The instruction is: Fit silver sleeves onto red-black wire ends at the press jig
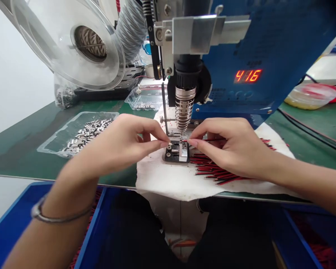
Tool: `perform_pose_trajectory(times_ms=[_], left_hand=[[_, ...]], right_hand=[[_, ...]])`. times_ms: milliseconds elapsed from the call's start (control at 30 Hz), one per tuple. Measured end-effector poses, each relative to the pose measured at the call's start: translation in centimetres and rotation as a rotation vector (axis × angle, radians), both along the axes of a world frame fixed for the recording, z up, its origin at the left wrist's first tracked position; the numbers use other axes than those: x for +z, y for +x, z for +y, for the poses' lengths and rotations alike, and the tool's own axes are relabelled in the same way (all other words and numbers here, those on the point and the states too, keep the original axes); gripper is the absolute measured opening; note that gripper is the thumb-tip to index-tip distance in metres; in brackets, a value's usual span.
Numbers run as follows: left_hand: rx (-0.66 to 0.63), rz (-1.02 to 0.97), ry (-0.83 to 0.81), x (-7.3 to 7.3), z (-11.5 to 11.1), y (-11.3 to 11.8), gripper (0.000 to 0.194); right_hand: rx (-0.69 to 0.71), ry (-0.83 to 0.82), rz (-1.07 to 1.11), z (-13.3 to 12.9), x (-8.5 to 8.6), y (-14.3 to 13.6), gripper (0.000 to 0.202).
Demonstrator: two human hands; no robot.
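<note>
My right hand [226, 144] pinches a thin red-and-black wire [217, 139], its end at the small black fixture [168, 159] under the soldering machine's tip. At the fixture's left side, the thumb and forefinger of my left hand [128, 144] are closed together. Whatever they hold is too small to make out. Directly above the fixture hangs the soldering head [184, 101], with a spring coiled around its lower end. A pile of red-and-black wires [212, 170] lies beneath and beside my right hand on a white cloth [159, 183].
A clear tray of small metal parts [85, 136] sits left, with another clear tray [148, 99] behind. A transparent fume hood [64, 48] overhangs the left side. The blue machine housing [226, 89] displays 416. Blue bins [93, 220] stand below the table edge.
</note>
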State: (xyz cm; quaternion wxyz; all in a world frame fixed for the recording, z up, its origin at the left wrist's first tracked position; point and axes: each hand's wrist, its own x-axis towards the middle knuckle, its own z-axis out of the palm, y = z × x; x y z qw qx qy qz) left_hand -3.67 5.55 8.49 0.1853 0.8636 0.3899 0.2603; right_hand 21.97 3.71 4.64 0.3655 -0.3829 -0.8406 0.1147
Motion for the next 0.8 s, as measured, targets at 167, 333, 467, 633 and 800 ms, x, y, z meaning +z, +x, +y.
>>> perform_pose_trajectory(times_ms=[167,333,467,633,800], left_hand=[[-0.258,0.436,-0.364,4.1,3.8,0.6,0.020],[-0.216,0.667,-0.417,5.0,5.5,2.9,0.015],[-0.251,0.634,-0.414,5.1,5.6,3.0,0.019],[-0.329,0.513,-0.460,5.0,5.4,1.5,0.017],[-0.325,0.406,-0.447,4.1,4.9,1.0,0.014]], right_hand=[[-0.007,0.008,0.011,0.1,0.0,-0.1,0.012],[0.003,-0.002,0.024,0.2,0.1,-0.2,0.012],[0.020,-0.023,0.011,0.4,0.0,-0.2,0.012],[0.025,-0.018,-0.023,0.5,-0.1,0.0,0.011],[0.011,-0.010,-0.016,0.4,0.1,-0.1,0.012]])
